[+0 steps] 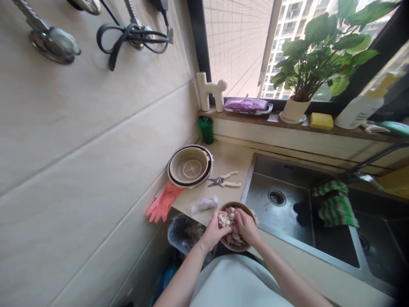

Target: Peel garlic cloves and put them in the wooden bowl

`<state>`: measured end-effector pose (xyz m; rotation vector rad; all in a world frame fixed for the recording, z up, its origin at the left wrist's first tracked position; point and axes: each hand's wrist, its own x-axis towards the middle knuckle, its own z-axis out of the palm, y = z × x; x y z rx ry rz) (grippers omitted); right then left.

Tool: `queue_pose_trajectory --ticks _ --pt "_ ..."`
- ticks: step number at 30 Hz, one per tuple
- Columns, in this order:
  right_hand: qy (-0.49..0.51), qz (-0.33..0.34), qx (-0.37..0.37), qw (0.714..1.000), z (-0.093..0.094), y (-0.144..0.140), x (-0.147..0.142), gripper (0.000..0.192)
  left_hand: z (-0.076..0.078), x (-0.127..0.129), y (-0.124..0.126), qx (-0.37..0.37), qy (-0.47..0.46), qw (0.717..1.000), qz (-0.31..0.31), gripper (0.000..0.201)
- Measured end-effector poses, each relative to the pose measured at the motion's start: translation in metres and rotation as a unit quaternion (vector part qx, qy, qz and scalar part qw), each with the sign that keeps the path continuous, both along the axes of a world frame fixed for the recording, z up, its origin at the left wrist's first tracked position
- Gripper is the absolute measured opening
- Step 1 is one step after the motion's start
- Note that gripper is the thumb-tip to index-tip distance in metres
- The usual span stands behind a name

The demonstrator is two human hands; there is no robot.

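A round tan bowl (252, 209) stands at the counter's front edge, filled with pale pink chunks (235, 238) that look like raw chopped meat. Over its left side, my left hand (213, 232) has its fingers curled round a whitish-pink clump (226, 218) of these pieces. From the right, my right hand (246, 226) closes its fingers on the same clump; its fingertips are partly hidden. Just behind the bowl lies a crumpled clear plastic bag (204, 204). Kitchen shears (220, 181) with cream handles rest farther back, blades apart.
Nested basins with a beige strainer (190, 165) stand by the left wall, beside pink rubber gloves (166, 201). Below the counter edge is a lined bin (179, 234). To the right is a steel sink (265, 221) with a green striped cloth (338, 209) over its divider.
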<state>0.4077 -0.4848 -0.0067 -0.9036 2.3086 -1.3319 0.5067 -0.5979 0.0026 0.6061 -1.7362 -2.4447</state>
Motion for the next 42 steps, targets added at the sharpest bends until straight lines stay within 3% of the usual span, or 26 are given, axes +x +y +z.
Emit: queue_pose_trajectory --ticks 6,8,12,16,18,23,27,31,37,39,42 --pt "0.103 0.116 -0.013 0.988 0.013 0.009 0.005 0.016 -0.003 -0.001 0.003 0.019 0.003 1.000 0.003 0.045" --pt "0.100 0.136 -0.002 0.986 0.012 0.006 0.007 0.021 -0.002 -0.002 0.006 0.029 0.005 0.999 -0.013 0.046" --pt "0.082 0.109 -0.011 0.991 0.006 -0.001 0.007 0.028 0.003 -0.001 0.009 0.045 0.009 0.999 -0.024 0.047" --pt "0.011 -0.004 -0.046 0.999 -0.001 -0.003 0.006 0.034 0.006 0.003 0.005 0.052 0.002 0.999 -0.010 0.044" --pt "-0.008 -0.030 -0.048 0.998 -0.001 -0.001 0.007 0.035 0.004 0.005 0.002 0.056 -0.014 0.998 -0.006 0.046" --pt "-0.002 0.044 -0.072 0.996 0.008 0.010 0.009 0.025 -0.001 0.004 0.003 0.140 0.008 0.989 0.036 0.036" --pt "-0.004 0.015 -0.093 0.996 0.008 0.013 0.010 0.025 0.000 0.001 0.005 0.189 0.017 0.979 0.073 0.033" --pt "0.014 0.066 -0.079 0.995 0.006 0.014 0.014 0.020 0.000 -0.001 0.006 0.172 0.025 0.982 0.076 0.033" --pt "0.065 0.126 -0.039 0.989 0.011 0.007 0.020 0.020 -0.007 0.001 0.011 0.047 -0.030 0.995 0.078 0.038" --pt "0.047 0.118 -0.055 0.990 0.011 0.004 0.023 0.025 -0.007 0.001 0.012 0.051 -0.040 0.995 0.082 0.039" --pt "-0.006 0.050 -0.081 0.995 0.008 0.000 0.025 0.027 -0.003 0.001 0.009 0.094 -0.020 0.992 0.086 0.039"
